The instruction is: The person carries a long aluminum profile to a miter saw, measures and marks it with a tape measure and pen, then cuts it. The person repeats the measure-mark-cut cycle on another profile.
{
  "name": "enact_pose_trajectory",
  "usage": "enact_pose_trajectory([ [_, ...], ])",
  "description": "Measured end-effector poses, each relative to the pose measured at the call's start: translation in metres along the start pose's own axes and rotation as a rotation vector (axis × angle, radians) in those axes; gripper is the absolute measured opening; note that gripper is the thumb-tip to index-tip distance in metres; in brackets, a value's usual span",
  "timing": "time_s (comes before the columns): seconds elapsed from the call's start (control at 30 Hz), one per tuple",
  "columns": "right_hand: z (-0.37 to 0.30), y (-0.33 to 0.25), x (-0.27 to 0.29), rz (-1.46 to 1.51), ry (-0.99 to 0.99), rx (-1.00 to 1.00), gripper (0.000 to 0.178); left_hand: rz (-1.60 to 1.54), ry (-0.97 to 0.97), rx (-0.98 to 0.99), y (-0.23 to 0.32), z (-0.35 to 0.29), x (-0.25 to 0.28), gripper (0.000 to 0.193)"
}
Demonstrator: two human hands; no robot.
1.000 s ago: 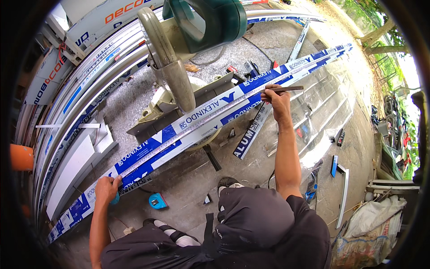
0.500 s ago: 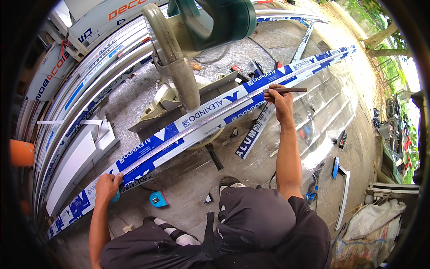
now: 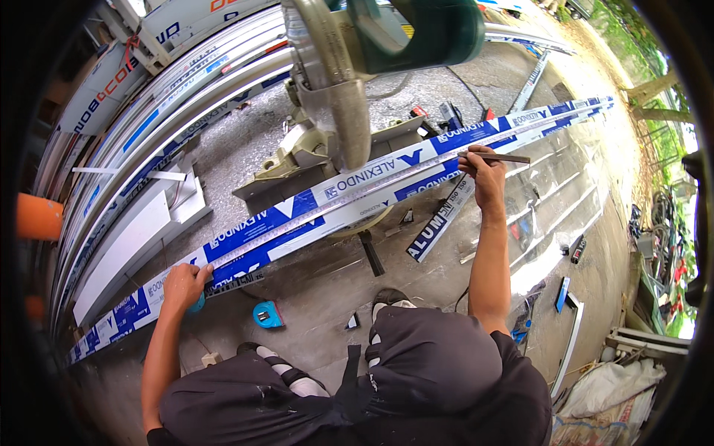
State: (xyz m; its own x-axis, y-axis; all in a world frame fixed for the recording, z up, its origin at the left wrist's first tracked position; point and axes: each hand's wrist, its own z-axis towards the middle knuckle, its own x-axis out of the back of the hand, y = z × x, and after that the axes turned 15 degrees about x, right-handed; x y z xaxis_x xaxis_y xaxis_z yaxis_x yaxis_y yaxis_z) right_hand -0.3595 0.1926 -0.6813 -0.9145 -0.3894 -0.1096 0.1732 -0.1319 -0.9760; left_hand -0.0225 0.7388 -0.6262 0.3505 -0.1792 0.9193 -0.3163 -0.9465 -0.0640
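A long aluminium profile [image 3: 316,195] in blue-and-white protective film slants from lower left to upper right. A thin measuring tape blade [image 3: 342,201] runs along it. My left hand [image 3: 186,288] is closed at the profile's left part, thumb on its edge, with a bit of a blue tape measure [image 3: 197,302] showing under the palm. Farther right, my right hand [image 3: 487,177] pinches a flat brown pencil [image 3: 508,157], its tip end at the profile by the blade. Over the middle stands a miter saw [image 3: 327,97] with a green handle; the profile crosses its base.
Another blue tape measure [image 3: 268,314] lies on the floor before my feet. Long profiles [image 3: 141,141] are stacked at the left, beside a white channel piece [image 3: 123,249]. A filmed offcut [image 3: 440,223] lies under the profile. Clear plastic sheet [image 3: 550,201] covers floor at the right.
The view has shifted, so the whole scene sits a little farther right. Both hands keep about the same places on the profile, and the pencil stays in my right hand.
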Motion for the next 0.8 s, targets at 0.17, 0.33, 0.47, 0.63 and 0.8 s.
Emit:
enact_pose_trajectory([
  [0.17,-0.005,-0.001,-0.01,0.011,-0.058,-0.009,0.022,0.008,-0.014,0.021,0.0,0.0,0.001,0.053],
  [0.33,-0.015,-0.003,-0.028,0.027,-0.108,0.034,0.026,0.012,-0.008,0.018,-0.001,0.001,-0.001,0.051],
  [0.47,-0.036,-0.008,-0.059,-0.179,-0.294,0.045,0.024,0.034,0.004,-0.001,-0.005,0.005,-0.004,0.056],
  [0.63,-0.08,-0.014,-0.124,-0.565,-1.004,0.665,0.042,0.022,-0.04,0.03,-0.007,0.007,-0.005,0.054],
  [0.8,-0.083,-0.016,-0.163,-0.65,-1.196,0.847,0.066,0.008,-0.046,0.033,-0.007,0.004,-0.003,0.05],
])
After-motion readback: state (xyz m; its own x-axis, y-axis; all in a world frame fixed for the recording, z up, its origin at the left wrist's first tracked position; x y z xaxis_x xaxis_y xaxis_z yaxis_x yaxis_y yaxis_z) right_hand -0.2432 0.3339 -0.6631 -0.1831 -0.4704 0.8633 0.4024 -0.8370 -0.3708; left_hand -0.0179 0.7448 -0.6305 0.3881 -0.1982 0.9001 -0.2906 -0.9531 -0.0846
